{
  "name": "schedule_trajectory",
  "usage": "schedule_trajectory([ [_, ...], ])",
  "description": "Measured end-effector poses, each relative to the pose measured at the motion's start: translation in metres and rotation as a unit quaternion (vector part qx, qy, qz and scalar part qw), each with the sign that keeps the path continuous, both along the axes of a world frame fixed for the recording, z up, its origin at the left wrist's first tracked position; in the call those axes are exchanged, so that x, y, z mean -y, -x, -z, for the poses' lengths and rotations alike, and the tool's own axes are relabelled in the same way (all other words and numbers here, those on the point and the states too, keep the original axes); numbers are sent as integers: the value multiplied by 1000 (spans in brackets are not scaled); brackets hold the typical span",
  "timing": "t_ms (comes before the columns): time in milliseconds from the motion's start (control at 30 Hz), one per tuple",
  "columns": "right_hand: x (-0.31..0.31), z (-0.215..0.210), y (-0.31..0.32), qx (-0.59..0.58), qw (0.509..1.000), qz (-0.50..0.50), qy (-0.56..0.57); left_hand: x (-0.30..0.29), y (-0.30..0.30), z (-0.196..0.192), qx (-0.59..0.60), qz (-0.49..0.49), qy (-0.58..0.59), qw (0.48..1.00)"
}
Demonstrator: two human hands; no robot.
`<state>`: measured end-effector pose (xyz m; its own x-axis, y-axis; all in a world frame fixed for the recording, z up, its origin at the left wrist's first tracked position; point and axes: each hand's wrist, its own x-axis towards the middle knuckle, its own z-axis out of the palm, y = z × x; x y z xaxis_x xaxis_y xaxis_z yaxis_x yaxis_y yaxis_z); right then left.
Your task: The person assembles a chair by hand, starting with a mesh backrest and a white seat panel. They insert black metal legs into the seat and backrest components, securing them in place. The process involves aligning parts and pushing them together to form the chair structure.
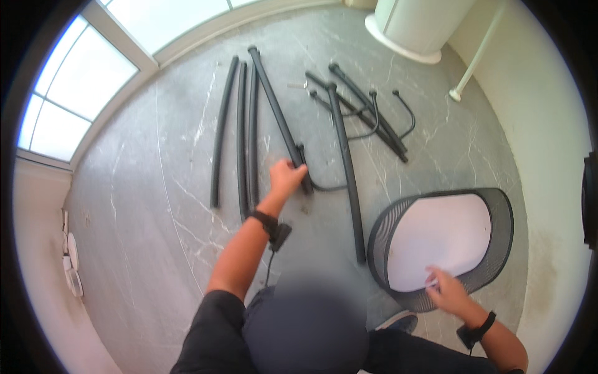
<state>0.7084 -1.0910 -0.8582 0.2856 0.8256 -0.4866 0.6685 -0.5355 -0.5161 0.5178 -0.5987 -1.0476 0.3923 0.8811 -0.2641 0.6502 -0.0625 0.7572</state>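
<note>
My left hand (288, 178) is closed around the lower end of a long black pole (274, 100), which lies slanting away from me. A curved hook (327, 188) shows just right of that hand, by another long black pole (347, 168). My right hand (448, 293) is over the near edge of an oval black mesh basket (502, 234), its fingers pinched on a small white piece (431, 282) whose kind I cannot make out. Inside the basket lies a flat white panel (439, 240).
Three plain black poles (224, 134) lie side by side on the grey marbled floor (137, 199), left of my left hand. Several black hooked poles (367, 106) are piled farther right. A white pedestal (423, 25) and white pipe (476, 56) stand far right; a glazed door (87, 68) is at left.
</note>
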Motion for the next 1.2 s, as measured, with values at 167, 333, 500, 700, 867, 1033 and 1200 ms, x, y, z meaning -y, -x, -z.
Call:
schedule_trajectory([
  [167,-7,-17,23,-89,994,23,59,10,1,-20,201,-13,222,954],
  [333,-17,-31,18,-131,989,61,-19,26,-15,-76,374,41,412,830],
  [500,-63,-54,5,-149,969,-29,-194,90,-57,-173,493,157,519,681],
  [700,-113,-81,-11,-190,875,62,-442,182,-94,-233,511,377,511,579],
  [867,-108,-109,-8,51,900,-7,-434,186,-104,-236,518,362,490,600],
  [1033,-114,-114,-5,26,890,118,-440,160,-101,-217,492,274,413,716],
  [1200,-46,-88,-69,-117,834,307,-444,76,-69,-184,619,-34,424,660],
])
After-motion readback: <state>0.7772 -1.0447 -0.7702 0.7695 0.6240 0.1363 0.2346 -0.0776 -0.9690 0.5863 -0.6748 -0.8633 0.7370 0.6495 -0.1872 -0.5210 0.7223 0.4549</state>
